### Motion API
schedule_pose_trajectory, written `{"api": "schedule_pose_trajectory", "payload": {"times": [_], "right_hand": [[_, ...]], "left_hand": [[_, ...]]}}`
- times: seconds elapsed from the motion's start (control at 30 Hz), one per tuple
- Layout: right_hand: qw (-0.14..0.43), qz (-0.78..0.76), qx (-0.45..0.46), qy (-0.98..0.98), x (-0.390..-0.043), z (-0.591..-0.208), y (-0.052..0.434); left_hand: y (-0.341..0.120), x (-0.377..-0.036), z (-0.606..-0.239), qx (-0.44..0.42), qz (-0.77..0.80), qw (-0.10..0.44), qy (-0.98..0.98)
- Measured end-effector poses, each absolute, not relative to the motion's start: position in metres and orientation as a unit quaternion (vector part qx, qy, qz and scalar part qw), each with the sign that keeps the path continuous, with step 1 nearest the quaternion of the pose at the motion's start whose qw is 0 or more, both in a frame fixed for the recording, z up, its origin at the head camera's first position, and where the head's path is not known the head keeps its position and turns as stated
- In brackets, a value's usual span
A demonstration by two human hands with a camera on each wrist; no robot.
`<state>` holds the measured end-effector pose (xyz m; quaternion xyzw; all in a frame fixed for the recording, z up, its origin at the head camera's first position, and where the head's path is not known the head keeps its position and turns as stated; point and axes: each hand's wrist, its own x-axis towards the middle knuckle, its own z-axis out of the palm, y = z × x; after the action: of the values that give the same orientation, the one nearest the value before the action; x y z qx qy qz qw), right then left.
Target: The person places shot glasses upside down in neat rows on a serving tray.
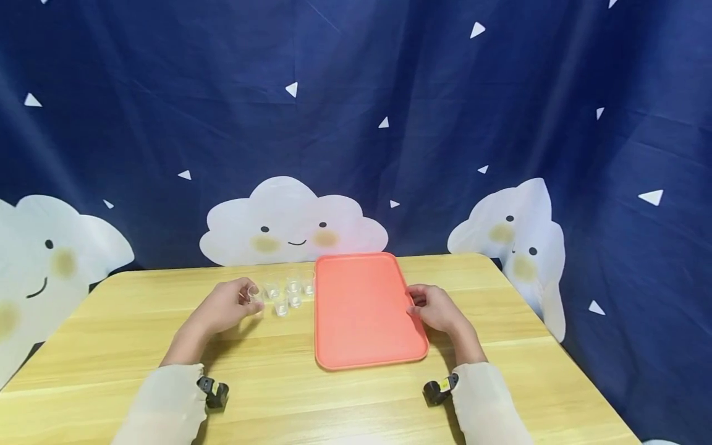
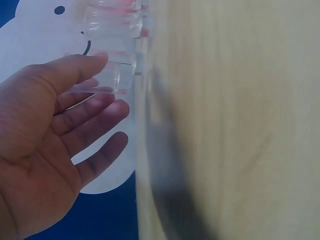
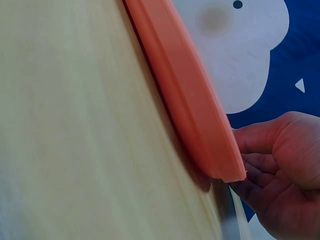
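Note:
My left hand [image 1: 230, 304] is at the left end of a group of small clear plastic cups, its thumb and fingers round one clear cup [image 1: 255, 293]. In the left wrist view the thumb lies on the near side of that cup [image 2: 107, 79], with fingertips behind it and the lower fingers spread loosely. Several more clear cups [image 1: 281, 307] stand just to its right, beside an orange-red rectangular tray [image 1: 367, 312]. My right hand [image 1: 439, 309] grips the tray's right rim, thumb on the near side and fingers bent at the edge; the rim partly hides the fingertips.
Both hands work over a light wooden table [image 1: 267, 389] with rounded far corners. Behind its far edge hangs a dark blue curtain [image 1: 334, 123] with white clouds and triangles. A small black camera is worn on each wrist.

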<state>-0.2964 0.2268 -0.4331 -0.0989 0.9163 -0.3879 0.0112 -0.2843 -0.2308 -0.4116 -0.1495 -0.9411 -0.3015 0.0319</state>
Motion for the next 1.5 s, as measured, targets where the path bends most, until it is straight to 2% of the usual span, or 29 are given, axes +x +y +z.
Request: {"api": "schedule_pose_trajectory", "payload": {"times": [0.63, 0.8, 1.03, 1.5], "right_hand": [[0.012, -0.391, -0.100, 0.915, -0.297, -0.433, 0.225], [0.012, -0.392, -0.092, 0.915, -0.295, -0.434, 0.227], [0.008, -0.393, -0.094, 0.915, -0.294, -0.435, 0.227], [0.010, -0.394, -0.098, 0.914, -0.295, -0.435, 0.227]], "left_hand": [[-0.217, -0.305, -0.363, -0.185, -0.271, 0.155, -0.932], [-0.204, -0.315, -0.353, -0.196, -0.271, 0.160, -0.929], [-0.184, -0.330, -0.344, -0.200, -0.262, 0.133, -0.935], [-0.126, -0.350, -0.330, -0.272, -0.222, 0.111, -0.930]]}}
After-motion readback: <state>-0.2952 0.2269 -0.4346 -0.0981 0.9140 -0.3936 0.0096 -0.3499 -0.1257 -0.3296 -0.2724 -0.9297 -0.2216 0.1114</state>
